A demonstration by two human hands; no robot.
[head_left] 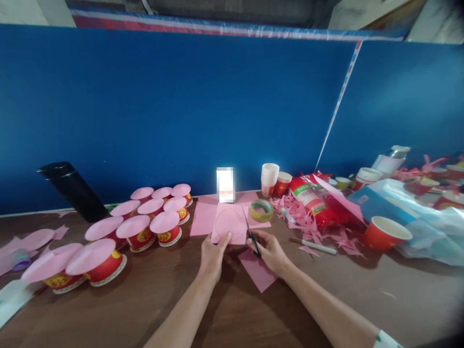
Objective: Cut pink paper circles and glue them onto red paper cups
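My left hand (pixel 214 253) pinches the lower edge of a square of pink paper (pixel 230 223), thumb on top. A circle outline is drawn on that square. In my right hand (pixel 269 251) is a pair of scissors (pixel 253 238) with dark handles, its blades pointing up along the square's right side. Beneath my right hand lies another piece of pink paper (pixel 259 271) on the table. Behind the held square are larger pink sheets (pixel 203 216), with a roll of tape (pixel 261 211) resting on their right part.
Several upturned red paper cups topped with pink discs (pixel 133 227) stand at the left, near a black bottle (pixel 74 191). Pink scraps (pixel 293 212), a marker (pixel 313 246), a red plastic package (pixel 310 200) and an orange cup (pixel 386 234) are at right. A blue partition (pixel 181 106) rises behind.
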